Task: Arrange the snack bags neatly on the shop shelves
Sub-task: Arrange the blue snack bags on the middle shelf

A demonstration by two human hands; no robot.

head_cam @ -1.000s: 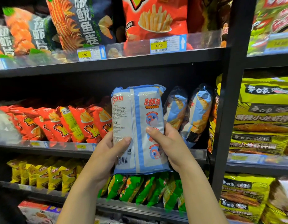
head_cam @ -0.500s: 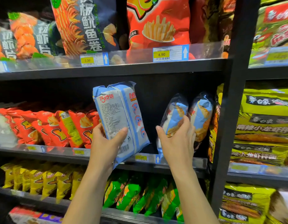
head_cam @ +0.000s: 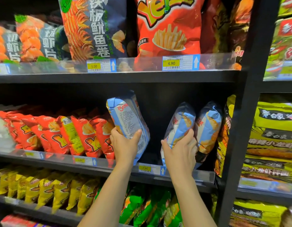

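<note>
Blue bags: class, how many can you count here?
3. Left bag, tilted, in the left hand; middle bag on the shelf, gripped by the right hand; right bag beside it. Others may be hidden behind.

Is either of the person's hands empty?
No, the left hand grips a white-backed bag and the right hand grips a blue bag standing on the shelf.

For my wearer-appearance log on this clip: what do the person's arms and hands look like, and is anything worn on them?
Both are bare. The left hand and right hand have no gloves, and no rings show on the fingers in view. The left forearm and right forearm are uncovered down to the picture's bottom edge: no sleeve, cuff, watch or bracelet shows.
</note>
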